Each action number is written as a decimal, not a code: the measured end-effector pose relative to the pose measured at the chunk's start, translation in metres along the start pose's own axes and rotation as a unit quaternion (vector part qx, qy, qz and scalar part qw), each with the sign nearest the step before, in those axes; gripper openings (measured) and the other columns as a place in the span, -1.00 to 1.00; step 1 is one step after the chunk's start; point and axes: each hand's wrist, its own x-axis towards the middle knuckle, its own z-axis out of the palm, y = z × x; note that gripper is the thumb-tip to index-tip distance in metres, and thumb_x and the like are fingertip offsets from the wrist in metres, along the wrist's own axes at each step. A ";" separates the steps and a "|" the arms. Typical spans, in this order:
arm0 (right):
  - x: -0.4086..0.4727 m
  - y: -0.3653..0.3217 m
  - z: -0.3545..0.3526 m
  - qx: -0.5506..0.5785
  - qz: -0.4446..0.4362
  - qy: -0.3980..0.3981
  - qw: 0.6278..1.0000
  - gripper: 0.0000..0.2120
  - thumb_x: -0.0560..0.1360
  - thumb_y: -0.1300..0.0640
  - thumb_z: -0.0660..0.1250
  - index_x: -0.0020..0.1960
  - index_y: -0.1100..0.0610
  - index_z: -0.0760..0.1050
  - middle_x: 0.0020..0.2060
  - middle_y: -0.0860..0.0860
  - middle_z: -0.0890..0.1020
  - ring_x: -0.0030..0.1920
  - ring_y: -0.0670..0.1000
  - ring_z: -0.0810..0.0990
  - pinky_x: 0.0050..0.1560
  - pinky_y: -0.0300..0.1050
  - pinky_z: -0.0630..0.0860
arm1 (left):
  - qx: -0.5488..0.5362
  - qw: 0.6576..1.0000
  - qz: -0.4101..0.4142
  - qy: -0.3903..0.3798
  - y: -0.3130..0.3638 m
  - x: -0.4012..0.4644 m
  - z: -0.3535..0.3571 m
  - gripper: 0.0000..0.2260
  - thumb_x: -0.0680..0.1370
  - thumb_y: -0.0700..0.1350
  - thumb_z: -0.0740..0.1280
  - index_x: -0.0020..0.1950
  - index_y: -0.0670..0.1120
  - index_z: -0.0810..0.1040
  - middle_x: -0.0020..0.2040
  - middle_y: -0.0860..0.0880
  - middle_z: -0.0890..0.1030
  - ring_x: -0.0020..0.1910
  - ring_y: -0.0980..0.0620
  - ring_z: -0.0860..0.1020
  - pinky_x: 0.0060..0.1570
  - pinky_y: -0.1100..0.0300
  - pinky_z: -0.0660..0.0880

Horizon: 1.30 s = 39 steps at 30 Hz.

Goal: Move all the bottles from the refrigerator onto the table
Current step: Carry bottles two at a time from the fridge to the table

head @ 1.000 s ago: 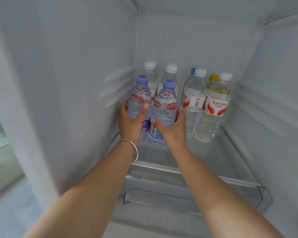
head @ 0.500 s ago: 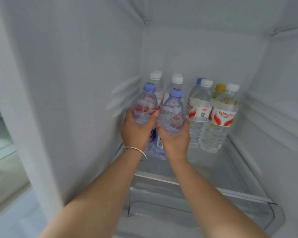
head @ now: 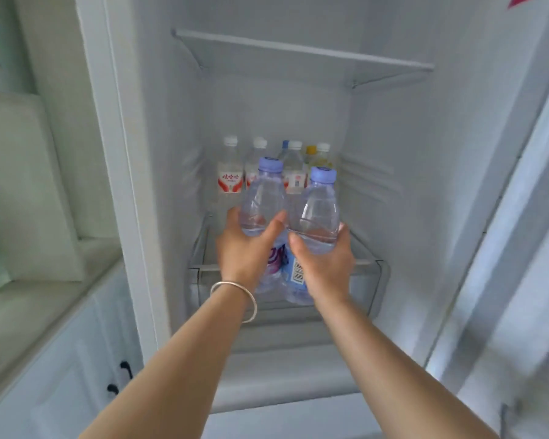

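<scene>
My left hand (head: 248, 251) grips a clear water bottle with a blue cap (head: 262, 198), and my right hand (head: 325, 264) grips a second blue-capped bottle (head: 319, 210) beside it. Both bottles are upright, lifted off the shelf and held at the front of the open refrigerator. Behind them, at the back of the glass shelf (head: 362, 263), stand several more bottles: a white-capped one with a red label (head: 230, 175) on the left, other white-capped ones (head: 295, 163), and a yellow-capped one (head: 311, 152) partly hidden.
An upper refrigerator shelf (head: 305, 52) spans above. The refrigerator's left wall edge (head: 121, 172) borders a pale counter (head: 29, 305) with cabinet doors and black handles (head: 124, 369). The open door (head: 504, 248) is on the right.
Both hands have pulled back out of the refrigerator with the two blue-capped bottles, which now hang clear of the shelf. The view has drawn back, showing the upper shelf and the counter.
</scene>
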 end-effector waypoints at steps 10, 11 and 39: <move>-0.166 -0.051 -0.150 -0.132 0.053 0.157 0.977 -0.60 0.26 0.03 0.54 -0.06 -0.17 0.38 -0.22 -0.26 0.56 -0.16 -0.24 0.60 -0.10 -0.31 0.53 | -0.064 0.976 -0.062 -0.197 0.036 -0.187 -0.017 -0.47 0.16 0.35 0.35 -0.05 0.04 0.55 -0.16 0.15 0.64 -0.10 0.14 0.61 -0.01 0.15 0.51; -0.178 -0.058 -0.164 -0.144 0.061 0.170 0.973 -0.58 0.26 0.02 0.54 -0.02 -0.15 0.39 -0.20 -0.25 0.57 -0.13 -0.19 0.61 -0.08 -0.23 0.56 | -0.072 0.972 -0.066 -0.215 0.041 -0.204 -0.016 -0.47 0.15 0.36 0.35 -0.04 0.04 0.55 -0.16 0.15 0.64 -0.11 0.14 0.61 -0.01 0.15 0.51; -0.415 -0.182 -0.691 -0.285 0.168 0.441 0.834 -0.52 0.25 -0.09 0.52 0.05 0.05 0.43 -0.13 -0.05 0.62 -0.09 0.01 0.61 -0.01 -0.11 0.52 | -0.090 0.857 -0.097 -0.498 0.213 -0.709 0.170 -0.52 0.24 0.29 0.36 0.00 0.01 0.50 -0.16 0.11 0.59 -0.09 0.00 0.60 0.00 0.08 0.51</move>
